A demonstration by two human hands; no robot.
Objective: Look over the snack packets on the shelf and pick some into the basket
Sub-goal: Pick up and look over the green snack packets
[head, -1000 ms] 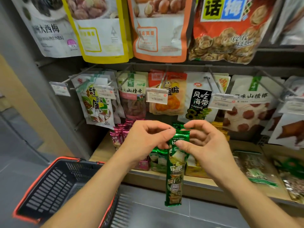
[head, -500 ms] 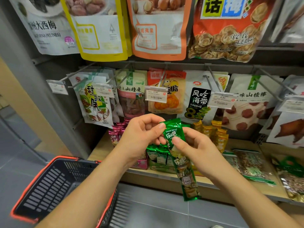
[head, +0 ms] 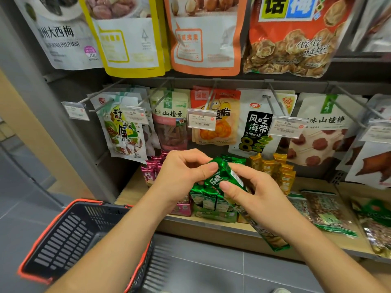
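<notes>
A long green strip of snack packets [head: 222, 176] is between my two hands in front of the wooden shelf [head: 211, 226]. My left hand [head: 182, 176] pinches its top end with thumb and fingers. My right hand [head: 251, 195] grips the strip just below, thumb on the front; the strip's tail [head: 273, 240] slants down to the right under my wrist. The dark basket with an orange rim [head: 69, 235] hangs at lower left beneath my left forearm and looks empty.
On the shelf stand display boxes of pink [head: 151, 172], green [head: 209, 201] and yellow packets [head: 277, 172], with flat green bags [head: 325, 210] at right. Hanging pouches and price tags [head: 202, 122] on metal hooks fill the rows above. Grey tiled floor lies below.
The strip has gone from hanging straight down to slanting toward the lower right. Both hands have drawn together on its top end, lower and nearer the shelf boxes.
</notes>
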